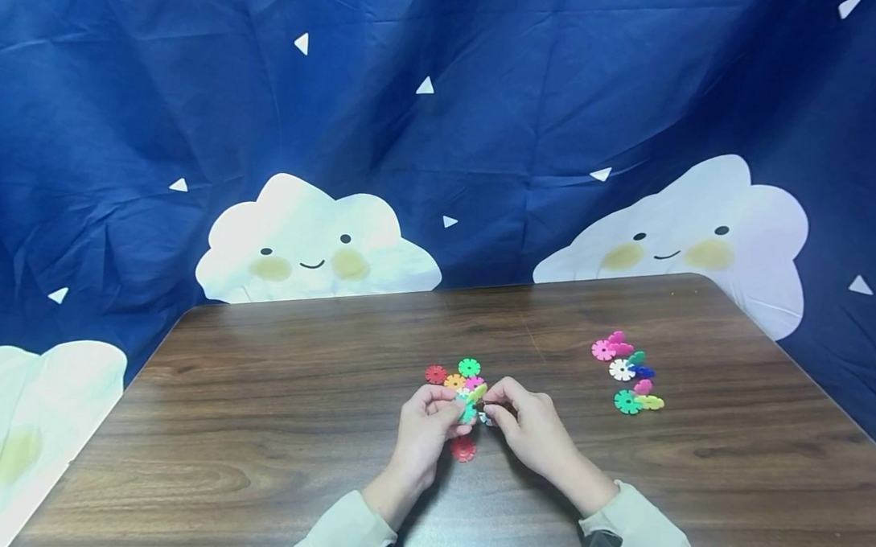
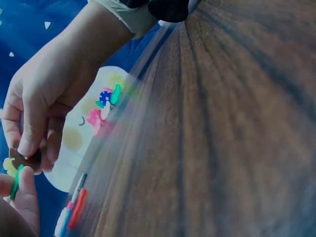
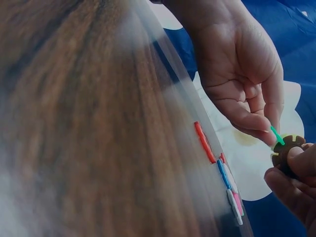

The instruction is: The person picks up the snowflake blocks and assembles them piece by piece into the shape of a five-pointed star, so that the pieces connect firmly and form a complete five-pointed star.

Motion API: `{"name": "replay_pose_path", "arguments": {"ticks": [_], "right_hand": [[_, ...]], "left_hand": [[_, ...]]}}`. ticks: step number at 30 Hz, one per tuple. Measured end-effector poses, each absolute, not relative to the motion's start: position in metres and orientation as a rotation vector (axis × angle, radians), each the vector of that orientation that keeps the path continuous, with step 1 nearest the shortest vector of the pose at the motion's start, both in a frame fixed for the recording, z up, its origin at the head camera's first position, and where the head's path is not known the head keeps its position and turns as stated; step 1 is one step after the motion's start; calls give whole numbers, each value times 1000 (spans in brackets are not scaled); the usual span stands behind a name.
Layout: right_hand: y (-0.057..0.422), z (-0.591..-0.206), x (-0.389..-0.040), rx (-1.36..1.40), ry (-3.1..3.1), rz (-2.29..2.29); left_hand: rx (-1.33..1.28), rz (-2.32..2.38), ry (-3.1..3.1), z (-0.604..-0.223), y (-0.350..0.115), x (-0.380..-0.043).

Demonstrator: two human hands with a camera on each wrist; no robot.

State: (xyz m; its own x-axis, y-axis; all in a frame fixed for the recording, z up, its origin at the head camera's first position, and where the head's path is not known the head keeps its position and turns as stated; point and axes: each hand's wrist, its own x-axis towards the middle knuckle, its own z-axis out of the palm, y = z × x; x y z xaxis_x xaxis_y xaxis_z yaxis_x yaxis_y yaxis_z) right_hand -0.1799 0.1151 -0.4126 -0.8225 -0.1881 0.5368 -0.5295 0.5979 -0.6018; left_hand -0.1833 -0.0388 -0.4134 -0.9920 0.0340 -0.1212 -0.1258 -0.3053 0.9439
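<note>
My left hand pinches a green notched plastic disc between thumb and fingers. A yellow disc stands at an angle against the green one; whether they are slotted together I cannot tell. With thumb and fingertips, my right hand pinches a brown notched disc, its slots visible in the right wrist view. The brown disc's edge meets the green and yellow pieces. Both hands are close together above the table, partly hiding a white disc below.
Around the hands lie loose discs: red, orange, green, pink and another red one nearer me. Joined-looking clusters, including a white disc, lie on the wooden table at right. A blue curtain hangs behind.
</note>
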Motion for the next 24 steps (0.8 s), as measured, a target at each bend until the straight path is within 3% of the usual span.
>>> {"name": "replay_pose_path", "arguments": {"ticks": [24], "right_hand": [[115,-414,-180,607,-2381,1050]], "left_hand": [[-160,2424,1770,-415,-39,-182]]}}
